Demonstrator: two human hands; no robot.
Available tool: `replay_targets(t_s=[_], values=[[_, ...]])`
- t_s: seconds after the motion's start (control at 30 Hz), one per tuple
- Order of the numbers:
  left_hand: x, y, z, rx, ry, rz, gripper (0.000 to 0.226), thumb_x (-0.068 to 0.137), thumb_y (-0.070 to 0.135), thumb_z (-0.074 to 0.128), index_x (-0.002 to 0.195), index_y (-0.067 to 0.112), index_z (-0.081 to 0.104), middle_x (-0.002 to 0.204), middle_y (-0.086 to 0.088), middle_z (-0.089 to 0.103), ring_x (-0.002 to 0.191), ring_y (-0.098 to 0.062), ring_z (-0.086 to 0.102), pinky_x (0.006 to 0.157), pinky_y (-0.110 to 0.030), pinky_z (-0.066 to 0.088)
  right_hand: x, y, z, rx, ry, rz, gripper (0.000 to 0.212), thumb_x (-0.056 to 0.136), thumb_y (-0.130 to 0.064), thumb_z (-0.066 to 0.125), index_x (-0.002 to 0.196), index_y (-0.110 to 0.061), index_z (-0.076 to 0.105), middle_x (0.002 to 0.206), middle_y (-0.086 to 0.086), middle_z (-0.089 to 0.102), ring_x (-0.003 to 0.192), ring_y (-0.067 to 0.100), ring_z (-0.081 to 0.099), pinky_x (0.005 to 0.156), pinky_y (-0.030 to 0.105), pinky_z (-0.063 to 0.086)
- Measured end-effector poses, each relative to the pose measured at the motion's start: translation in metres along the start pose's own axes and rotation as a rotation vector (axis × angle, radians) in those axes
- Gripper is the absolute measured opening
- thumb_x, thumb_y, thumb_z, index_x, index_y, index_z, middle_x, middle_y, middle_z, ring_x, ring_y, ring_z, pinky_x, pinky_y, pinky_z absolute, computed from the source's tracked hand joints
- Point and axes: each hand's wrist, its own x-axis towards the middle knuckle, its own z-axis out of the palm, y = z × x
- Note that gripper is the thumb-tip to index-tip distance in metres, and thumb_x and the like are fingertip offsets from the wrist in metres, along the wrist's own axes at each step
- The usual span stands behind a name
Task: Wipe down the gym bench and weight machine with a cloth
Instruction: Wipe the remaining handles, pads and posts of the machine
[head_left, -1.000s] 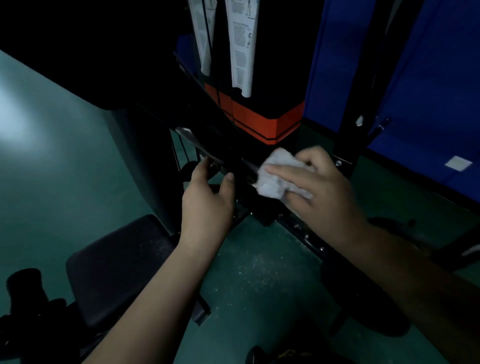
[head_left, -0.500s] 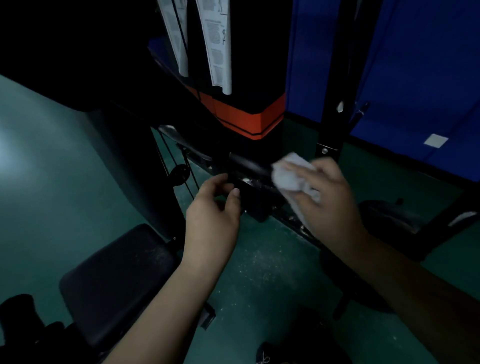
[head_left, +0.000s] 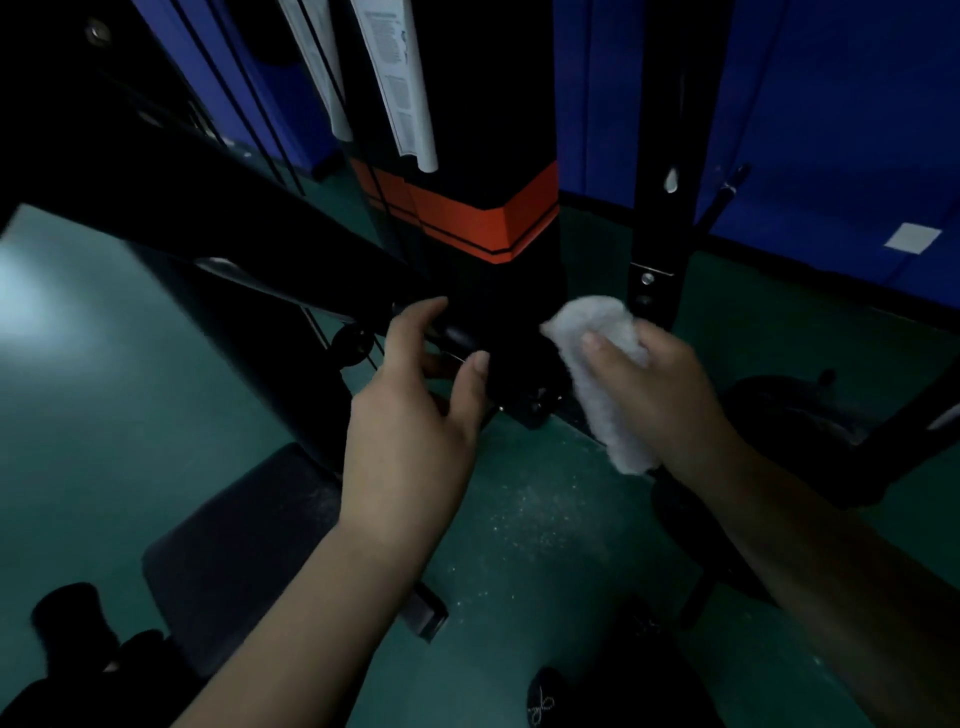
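Cloth (head_left: 602, 374) slides rightward along the machine base (head_left: 524, 400); right hand (head_left: 660, 395) grips it bunched, soft and light, while left hand (head_left: 410, 431) hovers open, empty.

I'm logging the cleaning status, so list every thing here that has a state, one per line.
White cloth: bunched, gripped in the right hand, at the dark base of the weight machine.
Left hand: open, fingers loosely spread near the machine's frame, holding nothing.
Bench pad: speckled with pale dust.
Green floor: dusted with white specks.
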Motion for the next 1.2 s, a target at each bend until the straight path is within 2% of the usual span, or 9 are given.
replay_targets(t_s=[0.2,0.33,0.47,0.53,0.73,0.87,1.0,1.13,1.2], values=[[0.016,0.007,0.011,0.003,0.015,-0.111,0.024,0.087,0.044,0.062,0.107,0.038,0.051,0.086,0.012,0.066,0.063,-0.008,0.066,0.064,-0.037,0.057,0.026,0.025,0.009,-0.169,-0.076,0.033,0.014,0.093,-0.030,0.058,0.083,-0.023,0.065,0.093,0.007,0.065,0.079,0.006,0.062,0.063,0.015,0.042],[0.020,0.012,0.011,-0.016,0.026,-0.186,0.019,0.084,0.043,0.064,0.100,0.040,0.055,0.082,0.011,0.066,0.068,-0.007,0.065,0.064,-0.028,0.054,0.007,0.012,0.006,0.090,-0.102,-0.088,0.014,0.092,-0.028,0.060,0.089,-0.041,0.057,0.105,0.003,0.057,0.089,0.004,0.060,0.070,0.007,0.046],[0.016,0.019,0.013,0.022,0.058,-0.236,0.017,0.085,0.040,0.064,0.100,0.041,0.056,0.079,0.017,0.065,0.069,0.001,0.064,0.058,-0.010,0.046,0.017,0.029,0.019,-0.005,-0.267,-0.008,0.012,0.096,-0.026,0.053,0.103,-0.022,0.062,0.107,0.001,0.052,0.097,0.008,0.058,0.077,0.017,0.046],[0.012,0.024,0.015,0.055,0.085,-0.248,0.021,0.084,0.041,0.064,0.104,0.040,0.056,0.076,0.014,0.065,0.066,-0.001,0.064,0.056,-0.009,0.045,0.040,0.035,0.007,-0.096,-0.297,0.091,0.012,0.096,-0.026,0.054,0.097,-0.018,0.062,0.103,0.001,0.052,0.094,0.014,0.058,0.074,0.018,0.044],[0.012,0.036,0.029,0.194,0.186,-0.267,0.029,0.085,0.036,0.066,0.111,0.031,0.056,0.065,0.012,0.060,0.065,0.005,0.059,0.050,-0.005,0.038,0.082,0.019,0.014,-0.159,-0.695,-0.076,0.020,0.093,-0.027,0.057,0.087,-0.046,0.058,0.091,-0.013,0.048,0.090,0.008,0.056,0.079,0.022,0.042],[0.014,0.041,0.033,0.250,0.205,-0.269,0.032,0.083,0.031,0.069,0.111,0.025,0.056,0.055,0.012,0.050,0.055,0.006,0.055,0.046,-0.005,0.034,0.113,0.021,0.013,-0.211,-0.652,-0.166,0.020,0.088,-0.024,0.066,0.092,-0.043,0.062,0.092,-0.015,0.044,0.088,0.001,0.050,0.078,0.016,0.038],[0.011,0.042,0.036,0.253,0.226,-0.285,0.034,0.083,0.031,0.069,0.113,0.025,0.055,0.052,0.011,0.048,0.048,0.001,0.052,0.042,-0.007,0.032,0.111,0.012,0.019,-0.338,-0.916,-0.313,0.033,0.090,-0.008,0.054,0.084,-0.040,0.063,0.096,-0.005,0.048,0.091,0.017,0.054,0.083,0.038,0.047],[0.008,0.044,0.038,0.204,0.211,-0.297,0.039,0.082,0.031,0.068,0.118,0.028,0.053,0.052,0.010,0.050,0.044,0.001,0.049,0.041,-0.008,0.031,0.137,-0.003,0.017,-0.388,-0.763,-0.353,0.019,0.091,-0.022,0.063,0.105,-0.033,0.068,0.102,-0.002,0.049,0.093,0.018,0.054,0.082,0.036,0.047],[0.008,0.044,0.038,0.193,0.225,-0.299,0.040,0.081,0.032,0.069,0.117,0.027,0.054,0.053,0.010,0.051,0.045,0.002,0.050,0.043,-0.007,0.032,0.134,-0.012,0.018,-0.342,-0.968,-0.274,0.017,0.086,-0.013,0.065,0.093,-0.028,0.069,0.094,-0.002,0.058,0.089,0.016,0.060,0.082,0.035,0.050]])
